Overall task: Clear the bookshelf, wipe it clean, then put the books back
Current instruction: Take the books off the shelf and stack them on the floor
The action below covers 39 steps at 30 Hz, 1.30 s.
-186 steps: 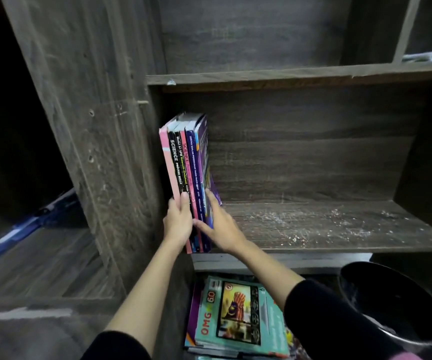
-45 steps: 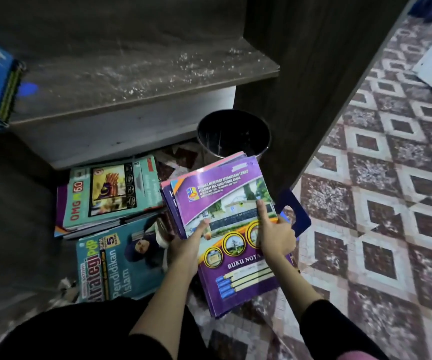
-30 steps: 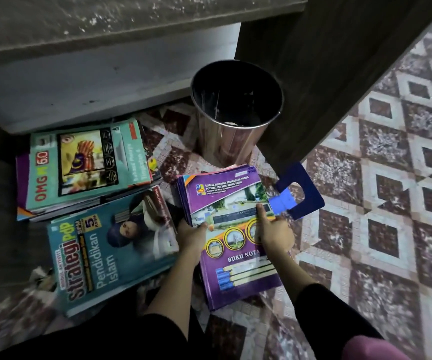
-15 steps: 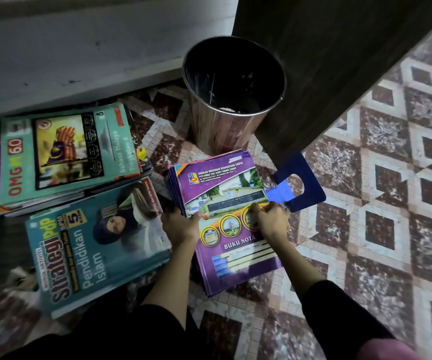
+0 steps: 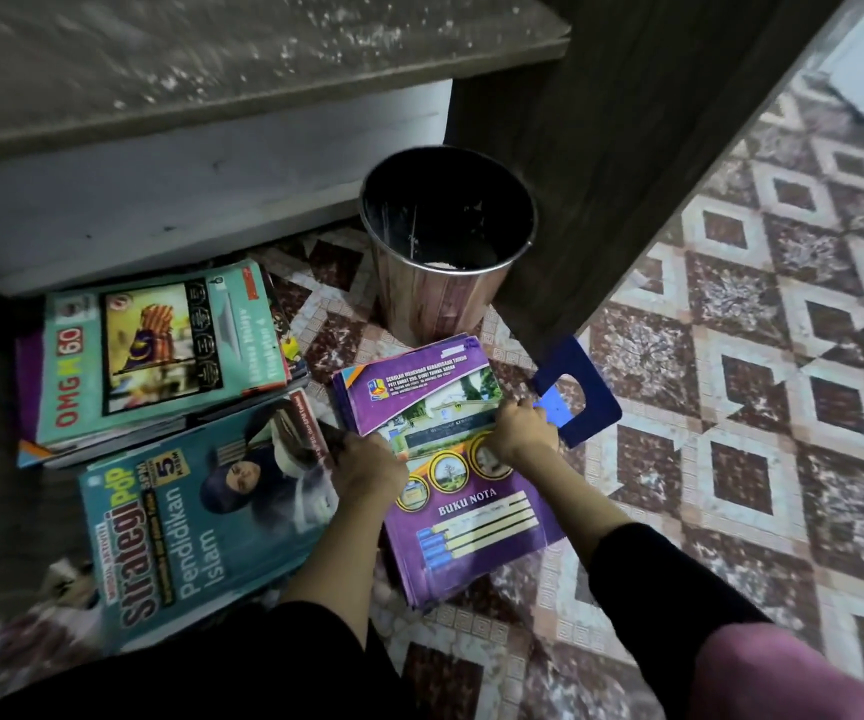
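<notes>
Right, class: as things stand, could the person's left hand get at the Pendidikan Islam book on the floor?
Probably yes. The left hand grips the left edge of the Buku Nota stack, right beside the Pendidikan Islam book, whose cover lies mostly uncovered; it need only let go.

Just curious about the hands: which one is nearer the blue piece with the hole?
Right. The right hand grips the purple books at the edge beside the blue piece; the left hand holds their opposite edge.

sleeves (image 5: 679,579): black, pushed up forearms | pink garment (image 5: 783,672) beneath
</notes>
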Available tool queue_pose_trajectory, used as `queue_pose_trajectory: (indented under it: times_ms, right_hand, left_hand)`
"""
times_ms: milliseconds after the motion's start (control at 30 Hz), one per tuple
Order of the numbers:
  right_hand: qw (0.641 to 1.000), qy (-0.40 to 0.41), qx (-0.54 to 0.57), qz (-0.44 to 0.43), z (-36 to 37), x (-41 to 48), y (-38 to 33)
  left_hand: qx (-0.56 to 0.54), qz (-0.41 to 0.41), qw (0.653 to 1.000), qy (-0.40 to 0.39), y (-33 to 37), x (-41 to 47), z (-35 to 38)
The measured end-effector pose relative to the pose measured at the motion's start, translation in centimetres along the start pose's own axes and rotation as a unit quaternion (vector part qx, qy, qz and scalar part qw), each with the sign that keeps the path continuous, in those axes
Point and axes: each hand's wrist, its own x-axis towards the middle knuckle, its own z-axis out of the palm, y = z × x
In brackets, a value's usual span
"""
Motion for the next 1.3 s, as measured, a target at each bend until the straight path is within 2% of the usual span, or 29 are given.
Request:
queue_pose_trajectory:
  times_ms: [133, 433, 600, 733, 900, 1100, 1300]
  right_hand:
    - [0.999, -0.041, 0.003, -0.021, -2.2, -1.1, -0.8]
    - [0.986, -0.053, -0.043, -0.152, -10.6, -6.4, -6.1]
    - [0.974, -0.058, -0.064, -0.209, -15.8, -10.8, -9.2]
    - [0.968, -0.039, -0.076, -0.238, -19.0, -14.2, -11.4]
    - [0.958, -0.004, -0.066, -0.278, -21.7, -17.2, -14.8]
    - [0.947, -0.015, -0.072, -0.314, -23.1, -19.1, -19.9]
    - [0.923, -0.038, -0.059, -0.379, -23.7, -20.4, -25.8]
  left_hand:
    - [0.061, 0.038, 0.997, -0.006, 0.5, -1.5, -2.7]
    - [0.097, 0.066, 0.993, -0.010, 0.0, -5.2, -12.7]
    - [0.131, 0.086, 0.988, 0.013, 0.0, -8.4, -17.9]
    - [0.143, 0.099, 0.983, 0.061, -0.3, -11.4, -22.2]
    - [0.149, 0.083, 0.978, 0.118, -2.5, -13.9, -26.9]
    - [0.131, 0.034, 0.981, 0.140, -6.5, -15.5, -30.8]
    - [0.091, -0.021, 0.972, 0.214, -11.5, -16.4, -35.1]
